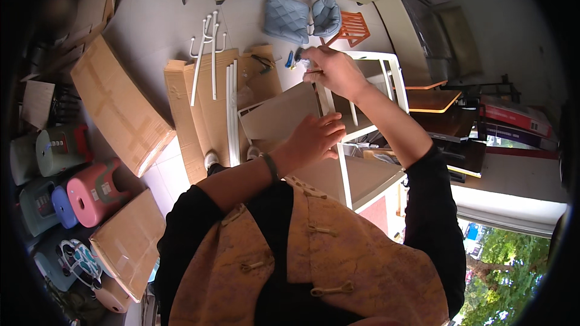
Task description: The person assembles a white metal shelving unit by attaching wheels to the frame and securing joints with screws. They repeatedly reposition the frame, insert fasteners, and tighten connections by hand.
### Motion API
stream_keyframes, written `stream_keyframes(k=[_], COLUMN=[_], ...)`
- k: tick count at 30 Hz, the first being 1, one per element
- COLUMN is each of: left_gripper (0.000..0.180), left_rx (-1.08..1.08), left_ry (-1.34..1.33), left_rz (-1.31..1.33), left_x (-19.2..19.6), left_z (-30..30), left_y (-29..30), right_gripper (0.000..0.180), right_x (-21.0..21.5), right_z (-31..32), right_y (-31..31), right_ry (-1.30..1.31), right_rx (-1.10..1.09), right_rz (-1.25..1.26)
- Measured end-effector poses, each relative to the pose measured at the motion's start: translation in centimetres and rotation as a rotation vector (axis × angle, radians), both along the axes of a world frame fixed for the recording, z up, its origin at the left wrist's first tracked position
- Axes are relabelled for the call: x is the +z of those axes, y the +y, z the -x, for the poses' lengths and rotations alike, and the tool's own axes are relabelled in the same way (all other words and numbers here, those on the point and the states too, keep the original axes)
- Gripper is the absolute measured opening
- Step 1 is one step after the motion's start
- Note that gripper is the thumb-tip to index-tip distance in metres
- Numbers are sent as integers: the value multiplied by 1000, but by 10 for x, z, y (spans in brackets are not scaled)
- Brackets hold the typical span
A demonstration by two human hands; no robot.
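White shelf frame (pixel 362 102) upright over tiled floor (pixel 151 30), beige panel (pixel 281 115) fitted at left. Right hand (pixel 335 72) at frame's far top corner, fingers pinched on small tool (pixel 300 56). Left hand (pixel 314 139) rests on near upright, fingers loosely spread. Flattened cardboard (pixel 205 102) with loose white rods (pixel 231 108) left.

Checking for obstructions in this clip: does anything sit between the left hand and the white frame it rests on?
Nothing visible does. The left hand lies directly on the white frame, and the right hand holds a small tool at the frame's far end. The cardboard sheets lie off to the left.
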State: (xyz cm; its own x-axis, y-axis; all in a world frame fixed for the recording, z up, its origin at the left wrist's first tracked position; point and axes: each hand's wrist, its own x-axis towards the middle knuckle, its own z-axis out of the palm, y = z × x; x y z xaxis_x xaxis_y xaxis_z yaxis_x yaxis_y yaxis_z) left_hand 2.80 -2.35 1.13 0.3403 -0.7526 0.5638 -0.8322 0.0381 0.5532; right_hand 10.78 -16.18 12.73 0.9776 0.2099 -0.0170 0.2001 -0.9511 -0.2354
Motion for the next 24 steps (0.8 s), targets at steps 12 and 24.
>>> stream_keyframes(k=[12, 24], left_gripper=[61, 64], left_rx=[12, -10], left_ry=[-7, 23], left_rz=[-8, 19], left_x=[0, 0], left_z=[1, -1], left_y=[0, 1], right_gripper=[11, 31], right_x=[-5, -23], right_z=[-14, 97], right_y=[-21, -95], right_ry=[-54, -113], right_rx=[-60, -520], right_rz=[207, -97])
